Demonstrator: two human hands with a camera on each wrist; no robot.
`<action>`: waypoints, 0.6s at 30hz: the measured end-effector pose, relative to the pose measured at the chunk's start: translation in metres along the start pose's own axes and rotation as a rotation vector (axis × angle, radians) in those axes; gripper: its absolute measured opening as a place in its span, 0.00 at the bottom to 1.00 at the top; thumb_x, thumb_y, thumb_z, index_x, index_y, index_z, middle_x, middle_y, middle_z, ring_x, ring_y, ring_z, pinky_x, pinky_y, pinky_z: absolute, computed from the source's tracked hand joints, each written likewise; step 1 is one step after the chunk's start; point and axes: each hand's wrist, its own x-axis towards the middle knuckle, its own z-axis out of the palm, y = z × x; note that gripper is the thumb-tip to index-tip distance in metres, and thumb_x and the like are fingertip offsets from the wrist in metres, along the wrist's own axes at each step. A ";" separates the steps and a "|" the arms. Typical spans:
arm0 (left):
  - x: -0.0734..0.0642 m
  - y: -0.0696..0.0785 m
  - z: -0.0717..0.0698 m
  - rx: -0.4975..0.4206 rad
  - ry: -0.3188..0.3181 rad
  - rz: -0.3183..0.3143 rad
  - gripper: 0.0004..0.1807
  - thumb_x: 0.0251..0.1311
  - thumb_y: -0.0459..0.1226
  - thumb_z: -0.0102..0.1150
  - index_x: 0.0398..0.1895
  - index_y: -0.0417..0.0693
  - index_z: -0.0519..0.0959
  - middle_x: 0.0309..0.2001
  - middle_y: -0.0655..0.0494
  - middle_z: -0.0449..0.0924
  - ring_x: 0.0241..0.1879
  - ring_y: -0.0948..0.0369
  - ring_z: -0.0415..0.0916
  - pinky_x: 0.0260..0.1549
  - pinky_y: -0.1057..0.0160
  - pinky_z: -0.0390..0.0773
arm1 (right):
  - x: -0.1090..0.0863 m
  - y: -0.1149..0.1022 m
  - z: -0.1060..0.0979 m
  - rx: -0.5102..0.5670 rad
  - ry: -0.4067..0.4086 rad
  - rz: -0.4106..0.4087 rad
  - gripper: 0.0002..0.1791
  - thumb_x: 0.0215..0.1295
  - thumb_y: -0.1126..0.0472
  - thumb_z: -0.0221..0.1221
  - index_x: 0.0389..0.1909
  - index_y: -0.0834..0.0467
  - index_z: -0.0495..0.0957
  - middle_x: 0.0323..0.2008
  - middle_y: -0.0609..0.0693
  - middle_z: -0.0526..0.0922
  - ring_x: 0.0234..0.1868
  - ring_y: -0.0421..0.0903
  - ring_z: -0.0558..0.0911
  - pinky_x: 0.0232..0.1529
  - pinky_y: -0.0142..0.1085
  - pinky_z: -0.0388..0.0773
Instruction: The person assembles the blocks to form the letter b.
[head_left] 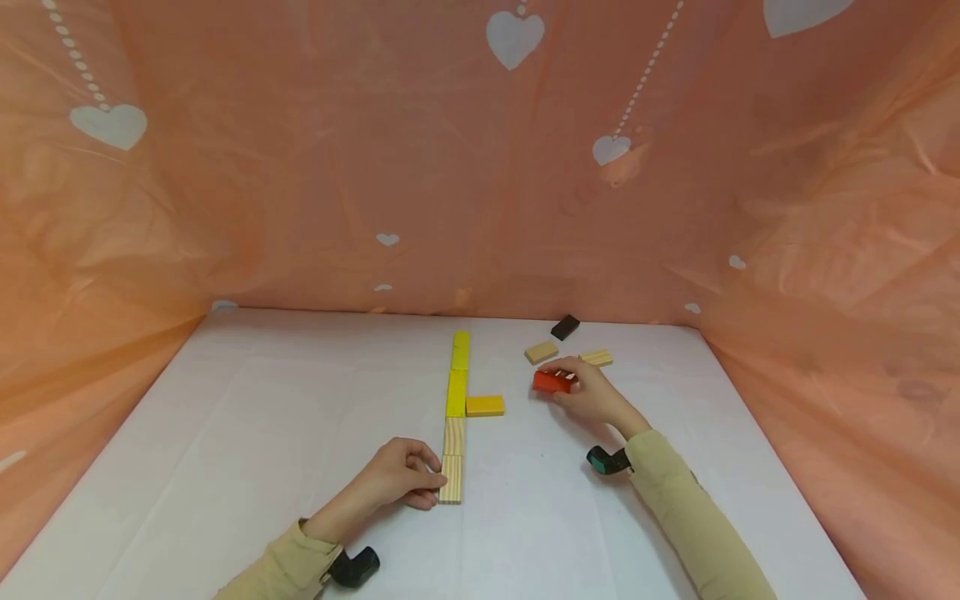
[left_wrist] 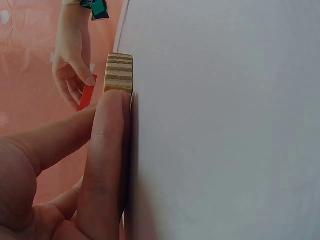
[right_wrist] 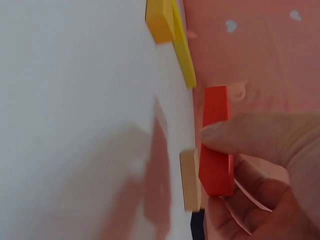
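A line of flat wooden blocks runs away from me in the head view: two plain striped-grain blocks [head_left: 453,467] nearest, then two yellow blocks [head_left: 458,375]. An orange-yellow block [head_left: 485,406] lies crosswise against the line's right side. My left hand [head_left: 405,475] touches the left side of the nearest plain block [left_wrist: 119,72] with its fingertips; the other fingers are partly hidden. My right hand [head_left: 588,392] pinches a red block [right_wrist: 216,145] between thumb and fingers. The red block is held above the table, with its shadow on the cloth below.
Beyond my right hand lie a light wooden block [head_left: 542,352], a dark block [head_left: 565,327] and another plain block [head_left: 597,357]. A white cloth covers the table [head_left: 300,400]. Orange sheeting [head_left: 420,167] with white hearts hangs at the back and both sides.
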 end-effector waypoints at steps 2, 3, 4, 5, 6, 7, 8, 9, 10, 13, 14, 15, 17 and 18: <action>0.000 0.000 0.000 0.000 -0.001 0.001 0.11 0.54 0.28 0.66 0.37 0.31 0.75 0.24 0.46 0.78 0.19 0.60 0.80 0.22 0.61 0.85 | -0.001 -0.003 0.004 0.008 -0.005 -0.021 0.22 0.58 0.71 0.63 0.54 0.57 0.77 0.50 0.53 0.78 0.47 0.50 0.75 0.47 0.43 0.78; 0.000 -0.001 0.000 0.002 0.000 0.002 0.11 0.54 0.28 0.66 0.37 0.31 0.75 0.24 0.46 0.78 0.19 0.60 0.80 0.22 0.61 0.85 | -0.001 -0.005 0.006 0.009 -0.008 -0.032 0.22 0.58 0.72 0.63 0.54 0.57 0.77 0.51 0.53 0.78 0.47 0.50 0.75 0.46 0.42 0.78; 0.001 -0.001 0.000 0.002 -0.001 0.002 0.11 0.54 0.28 0.66 0.37 0.31 0.75 0.24 0.46 0.78 0.19 0.60 0.80 0.22 0.61 0.85 | -0.002 -0.006 0.008 0.011 -0.011 -0.044 0.22 0.57 0.72 0.63 0.54 0.58 0.77 0.51 0.53 0.78 0.46 0.50 0.75 0.45 0.41 0.78; 0.001 -0.001 0.000 0.002 -0.002 0.001 0.11 0.54 0.28 0.66 0.37 0.31 0.75 0.24 0.46 0.78 0.19 0.60 0.80 0.22 0.61 0.85 | -0.002 -0.007 0.010 0.010 -0.014 -0.051 0.23 0.57 0.72 0.64 0.54 0.58 0.77 0.51 0.52 0.78 0.46 0.49 0.75 0.44 0.41 0.78; 0.001 -0.001 0.000 0.003 -0.002 0.001 0.11 0.55 0.28 0.66 0.37 0.31 0.75 0.24 0.46 0.78 0.19 0.60 0.80 0.22 0.61 0.85 | -0.002 -0.008 0.012 0.009 -0.016 -0.055 0.23 0.57 0.72 0.64 0.54 0.57 0.77 0.51 0.52 0.78 0.46 0.49 0.75 0.44 0.40 0.78; 0.001 -0.002 0.000 0.005 -0.003 0.002 0.11 0.55 0.28 0.66 0.37 0.31 0.75 0.24 0.46 0.78 0.19 0.60 0.80 0.22 0.61 0.85 | -0.003 -0.009 0.013 0.013 -0.019 -0.056 0.23 0.57 0.72 0.64 0.54 0.57 0.77 0.51 0.52 0.78 0.46 0.49 0.75 0.45 0.40 0.78; 0.002 -0.002 0.000 0.005 -0.003 0.003 0.11 0.55 0.28 0.66 0.38 0.31 0.75 0.24 0.46 0.78 0.19 0.60 0.80 0.22 0.61 0.85 | -0.003 -0.009 0.015 0.006 -0.021 -0.058 0.23 0.57 0.71 0.64 0.54 0.57 0.77 0.51 0.52 0.78 0.46 0.49 0.75 0.45 0.40 0.78; 0.002 -0.002 -0.001 0.006 -0.004 0.004 0.11 0.55 0.28 0.66 0.38 0.31 0.75 0.24 0.46 0.78 0.19 0.59 0.80 0.22 0.61 0.85 | -0.003 -0.010 0.017 0.006 -0.025 -0.060 0.23 0.57 0.71 0.64 0.54 0.57 0.77 0.51 0.52 0.78 0.46 0.49 0.75 0.46 0.40 0.78; 0.002 -0.002 -0.001 0.005 -0.006 0.003 0.11 0.55 0.28 0.66 0.38 0.31 0.75 0.24 0.46 0.78 0.19 0.59 0.80 0.22 0.61 0.85 | -0.003 -0.011 0.018 0.007 -0.029 -0.063 0.23 0.57 0.71 0.65 0.54 0.57 0.77 0.50 0.51 0.78 0.47 0.49 0.75 0.46 0.40 0.78; 0.002 -0.001 -0.001 0.004 -0.007 0.003 0.11 0.55 0.28 0.66 0.38 0.31 0.75 0.24 0.46 0.78 0.19 0.59 0.80 0.23 0.60 0.85 | -0.003 -0.013 0.022 0.011 -0.048 -0.069 0.23 0.57 0.71 0.65 0.54 0.57 0.76 0.49 0.51 0.78 0.47 0.49 0.75 0.47 0.41 0.78; 0.002 -0.001 -0.002 0.004 -0.006 0.004 0.11 0.55 0.28 0.66 0.38 0.31 0.75 0.24 0.46 0.78 0.19 0.59 0.80 0.22 0.60 0.85 | -0.003 -0.013 0.024 0.009 -0.055 -0.078 0.23 0.57 0.71 0.65 0.54 0.57 0.76 0.49 0.51 0.78 0.47 0.49 0.75 0.47 0.41 0.78; 0.001 -0.001 -0.002 0.004 -0.005 0.004 0.11 0.55 0.28 0.66 0.38 0.31 0.75 0.24 0.46 0.78 0.19 0.59 0.80 0.22 0.60 0.85 | -0.003 -0.013 0.025 0.010 -0.061 -0.082 0.23 0.56 0.72 0.65 0.54 0.58 0.76 0.49 0.51 0.78 0.47 0.49 0.75 0.47 0.41 0.78; 0.001 0.000 -0.002 0.004 -0.005 0.004 0.12 0.54 0.28 0.66 0.38 0.31 0.75 0.24 0.46 0.78 0.19 0.59 0.80 0.22 0.61 0.85 | -0.002 -0.013 0.028 0.004 -0.073 -0.088 0.23 0.57 0.72 0.64 0.55 0.58 0.76 0.49 0.50 0.78 0.47 0.48 0.75 0.48 0.41 0.78; 0.001 0.000 -0.002 0.005 -0.004 0.005 0.12 0.54 0.28 0.67 0.37 0.31 0.75 0.24 0.46 0.77 0.19 0.59 0.80 0.22 0.61 0.85 | -0.002 -0.012 0.029 0.000 -0.080 -0.084 0.23 0.57 0.72 0.65 0.55 0.57 0.76 0.49 0.50 0.78 0.48 0.48 0.75 0.49 0.41 0.77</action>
